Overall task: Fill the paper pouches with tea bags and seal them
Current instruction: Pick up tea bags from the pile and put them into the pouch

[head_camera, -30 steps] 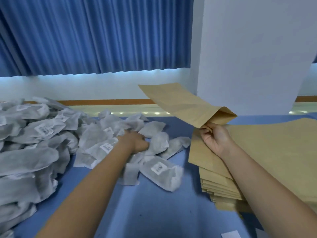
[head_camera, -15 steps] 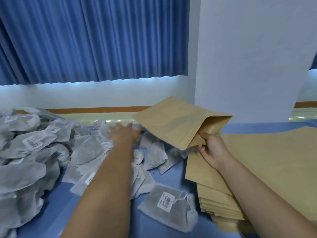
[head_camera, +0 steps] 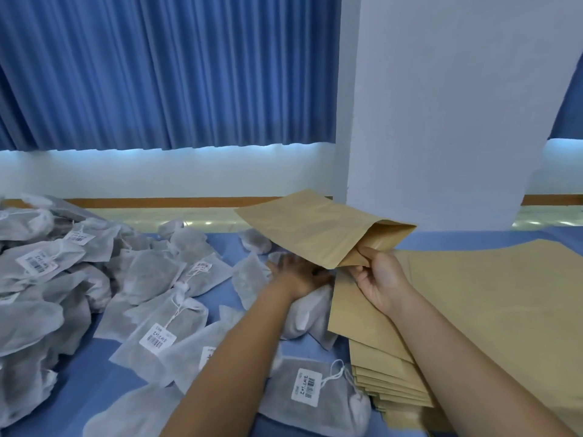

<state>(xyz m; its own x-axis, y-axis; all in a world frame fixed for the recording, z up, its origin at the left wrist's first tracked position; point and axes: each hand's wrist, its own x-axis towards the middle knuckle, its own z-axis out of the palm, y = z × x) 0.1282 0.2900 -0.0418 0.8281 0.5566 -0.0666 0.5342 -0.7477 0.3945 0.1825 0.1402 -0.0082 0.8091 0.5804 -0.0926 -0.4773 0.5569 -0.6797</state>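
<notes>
A brown paper pouch (head_camera: 315, 230) is held in the air above a blue counter (head_camera: 318, 351), right of centre. Its open mouth faces right and its closed end points left and away. The right hand (head_camera: 380, 279) grips it at the near corner of the mouth. The thumb is tucked inside the opening and the curled fingers (head_camera: 362, 274) pinch the paper from below. The right forearm comes in from the near right corner, palm turned left.

The left hand (head_camera: 296, 274) lies just below the pouch, among loose tea bags (head_camera: 164, 313). It is blurred, so whether its fingers are spread or closed on a bag cannot be told. The wrist lies over one white tea bag (head_camera: 310, 312). The left forearm reaches straight away from the near edge.

More grey-white mesh tea bags with barcode labels are heaped at the left. One labelled bag (head_camera: 310, 402) lies near, beside a stack of flat pouches (head_camera: 473, 298) on the right. Behind stand a blue curtain (head_camera: 157, 74) and a white pillar (head_camera: 441, 105).
</notes>
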